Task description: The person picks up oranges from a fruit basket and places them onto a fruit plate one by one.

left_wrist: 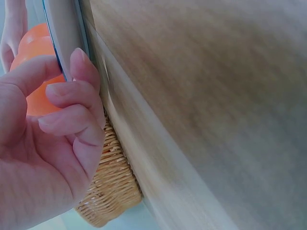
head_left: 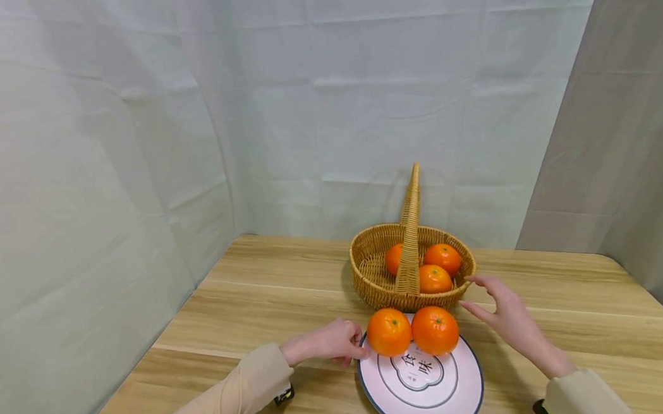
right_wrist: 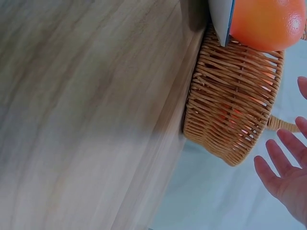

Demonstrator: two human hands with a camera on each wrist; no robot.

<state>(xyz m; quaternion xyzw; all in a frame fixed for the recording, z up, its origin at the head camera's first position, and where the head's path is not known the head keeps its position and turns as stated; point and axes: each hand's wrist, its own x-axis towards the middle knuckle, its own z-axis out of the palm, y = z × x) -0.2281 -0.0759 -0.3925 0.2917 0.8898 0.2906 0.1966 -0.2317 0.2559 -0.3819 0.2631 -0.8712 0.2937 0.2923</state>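
Note:
A white plate (head_left: 450, 404) with a dark blue rim and printed characters bears two oranges, a left one (head_left: 389, 332) and a right one (head_left: 435, 330), at its far side. My left hand (head_left: 334, 341) pinches the plate's left rim; in the left wrist view its thumb and curled fingers lie on either side of the edge. Behind the plate stands a wicker basket (head_left: 373, 290) with a tall handle and three oranges inside, one of them (head_left: 442, 258) at the back right. With thumb and fingers spread, my right hand (head_left: 508, 314) is right at the basket's right rim, holding nothing.
The wooden table (head_left: 258, 291) extends to both sides of the basket and plate. A pale curtain (head_left: 372, 108) hangs along its back and left edges, and a grey-brown one (head_left: 585, 153) with a flower print on the right.

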